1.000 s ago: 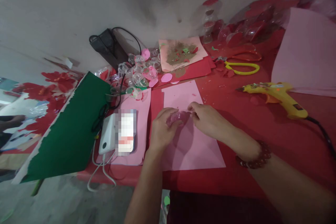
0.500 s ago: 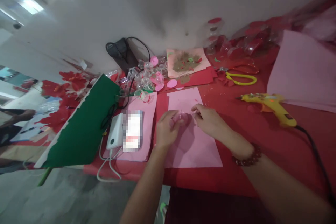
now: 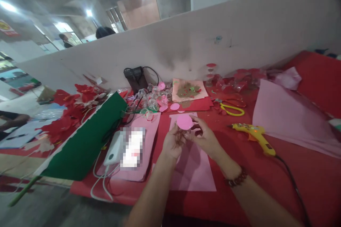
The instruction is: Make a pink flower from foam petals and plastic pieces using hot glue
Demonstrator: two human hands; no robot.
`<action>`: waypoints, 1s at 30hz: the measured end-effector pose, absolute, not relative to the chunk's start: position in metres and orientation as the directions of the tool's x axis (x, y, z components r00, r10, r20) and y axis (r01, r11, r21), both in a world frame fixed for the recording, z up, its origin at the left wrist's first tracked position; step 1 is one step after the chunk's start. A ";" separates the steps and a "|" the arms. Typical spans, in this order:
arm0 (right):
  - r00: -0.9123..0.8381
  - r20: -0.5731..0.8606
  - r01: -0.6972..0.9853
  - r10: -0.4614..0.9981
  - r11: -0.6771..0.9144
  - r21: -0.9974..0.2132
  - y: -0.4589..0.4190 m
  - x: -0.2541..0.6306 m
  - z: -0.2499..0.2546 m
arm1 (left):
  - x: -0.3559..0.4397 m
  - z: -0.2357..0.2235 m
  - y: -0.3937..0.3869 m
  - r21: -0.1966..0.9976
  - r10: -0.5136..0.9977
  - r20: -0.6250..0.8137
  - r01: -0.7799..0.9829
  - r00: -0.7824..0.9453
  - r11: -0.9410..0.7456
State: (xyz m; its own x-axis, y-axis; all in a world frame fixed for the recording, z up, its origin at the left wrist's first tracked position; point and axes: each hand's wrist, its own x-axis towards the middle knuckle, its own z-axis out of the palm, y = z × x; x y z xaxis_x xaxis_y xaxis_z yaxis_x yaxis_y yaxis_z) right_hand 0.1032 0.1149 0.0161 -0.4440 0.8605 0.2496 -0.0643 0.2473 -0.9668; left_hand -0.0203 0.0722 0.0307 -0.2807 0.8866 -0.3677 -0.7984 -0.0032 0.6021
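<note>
Both the left hand [image 3: 172, 144] and the right hand [image 3: 204, 135] hold a pink disc [image 3: 184, 122] above a pink sheet [image 3: 195, 181], the left gripping from below, the right at its right edge. Rightward lies a yellow glue gun [image 3: 254, 133]; farther off, clear cups [image 3: 153, 104], then a white wall [image 3: 133, 54].

A head-worn camera looks forward and down from above the person's bare left hand [image 3: 172, 144] and bare right hand [image 3: 209, 140], close over the red-covered counter [image 3: 314, 173], its wide view reaching beyond the pale, flat partition wall [image 3: 197, 44].
</note>
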 end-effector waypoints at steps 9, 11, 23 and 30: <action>-0.381 0.333 0.035 0.863 0.373 -0.927 0.116 0.104 0.014 | -0.010 0.023 0.061 0.737 0.943 -0.171 -0.672 -0.287 -0.071; -0.387 0.342 0.040 0.856 0.387 -0.921 0.116 0.104 0.013 | -0.011 0.026 0.058 0.814 0.928 -0.085 -0.562 -0.363 -0.145; -0.471 0.358 -0.131 0.806 0.338 -0.932 0.110 0.104 0.021 | -0.023 0.028 0.063 0.686 0.925 -0.245 -0.726 -0.290 -0.046; -0.387 0.460 -0.016 0.799 0.492 -0.870 0.103 0.106 0.028 | -0.025 0.025 0.061 0.708 0.940 -0.184 -0.702 -0.288 -0.076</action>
